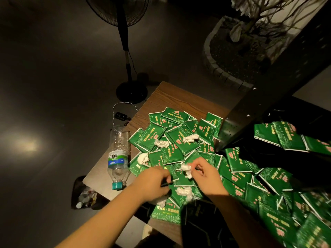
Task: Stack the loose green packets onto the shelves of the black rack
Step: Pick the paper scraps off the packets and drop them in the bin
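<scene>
Two hands among dozens of green packets [180,138]: left hand [152,181] grips one, right hand [206,176] pinches one of six tissue wads [186,170].

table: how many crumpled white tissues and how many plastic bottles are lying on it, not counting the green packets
Crumpled white tissues: 5 showing clearly; a sixth may lie half hidden under the left hand.
Plastic bottles: 1, on its side near the left edge.
Total: 6
</scene>
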`<state>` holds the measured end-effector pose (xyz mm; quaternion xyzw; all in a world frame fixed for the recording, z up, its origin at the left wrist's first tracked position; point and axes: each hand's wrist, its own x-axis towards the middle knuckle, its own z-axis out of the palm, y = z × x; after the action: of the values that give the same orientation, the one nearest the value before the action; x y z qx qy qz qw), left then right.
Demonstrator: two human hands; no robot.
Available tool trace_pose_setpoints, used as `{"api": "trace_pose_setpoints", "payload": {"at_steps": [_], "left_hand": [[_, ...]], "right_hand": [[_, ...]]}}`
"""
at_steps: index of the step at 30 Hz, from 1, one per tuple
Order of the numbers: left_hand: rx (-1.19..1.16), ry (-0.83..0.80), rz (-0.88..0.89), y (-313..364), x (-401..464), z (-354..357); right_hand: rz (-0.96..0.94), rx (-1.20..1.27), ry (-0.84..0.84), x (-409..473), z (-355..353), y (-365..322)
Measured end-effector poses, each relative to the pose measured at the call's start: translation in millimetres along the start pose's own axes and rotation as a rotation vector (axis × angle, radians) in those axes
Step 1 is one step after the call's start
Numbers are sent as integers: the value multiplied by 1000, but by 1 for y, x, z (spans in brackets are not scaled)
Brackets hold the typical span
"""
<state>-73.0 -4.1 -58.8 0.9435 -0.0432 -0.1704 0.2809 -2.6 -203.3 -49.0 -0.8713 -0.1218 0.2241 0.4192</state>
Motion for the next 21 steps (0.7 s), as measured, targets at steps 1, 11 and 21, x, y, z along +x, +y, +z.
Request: {"api": "trace_pose_setpoints", "payload": {"at_steps": [1, 11, 21], "left_hand": [[58, -27, 17, -1, -3, 1], [315, -126, 28, -6, -24, 29], [-614, 254, -271, -4, -27, 21]], "right_hand": [[12, 0, 22, -3, -1, -1], [-23, -678, -210, -22, 10, 5], [-91, -709, -125, -27, 17, 15]]}}
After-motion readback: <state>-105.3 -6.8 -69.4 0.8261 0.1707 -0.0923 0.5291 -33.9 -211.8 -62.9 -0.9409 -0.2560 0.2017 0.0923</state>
